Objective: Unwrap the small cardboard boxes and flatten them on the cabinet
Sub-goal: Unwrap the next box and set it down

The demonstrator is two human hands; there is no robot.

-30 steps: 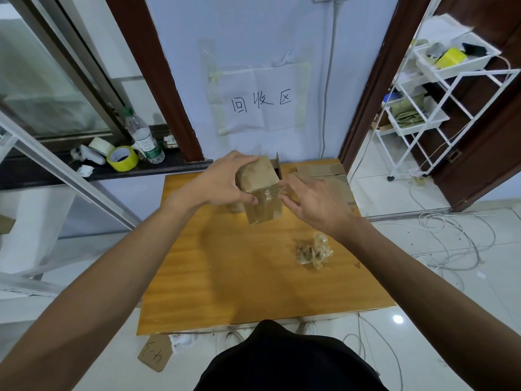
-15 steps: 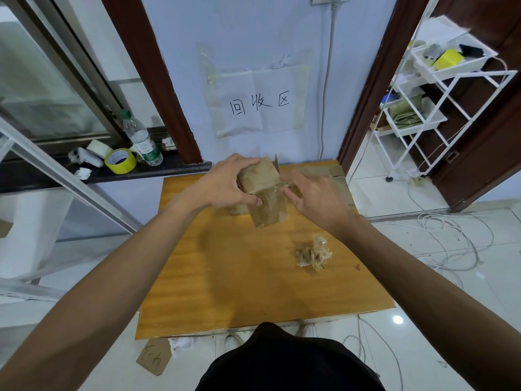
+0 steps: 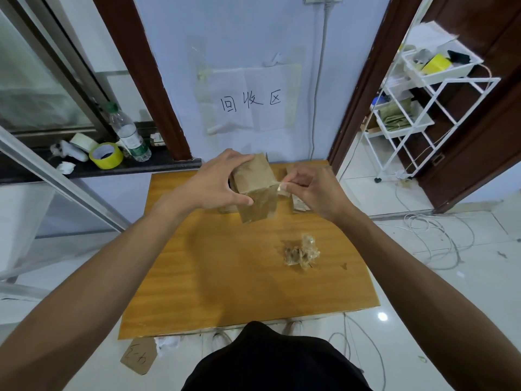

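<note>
Left hand (image 3: 217, 183): fingers curled round the small cardboard box (image 3: 255, 190), held above the surface (image 3: 225, 277).
Right hand (image 3: 308, 190): pinching the tape strip (image 3: 282, 188) at the box's right edge.

We look down at our bare arms over a yellow-brown wooden cabinet top (image 3: 225, 266). Our left hand (image 3: 214, 184) grips a small brown cardboard box (image 3: 253, 176), thumb on its glossy, tape-covered front face. Our right hand (image 3: 313, 190) pinches a clear tape strip (image 3: 280, 189) at the box's right edge. A crumpled wad of clear tape (image 3: 300, 251) lies on the cabinet, nearer us. Flattened cardboard (image 3: 301, 206) lies behind our right hand.
</note>
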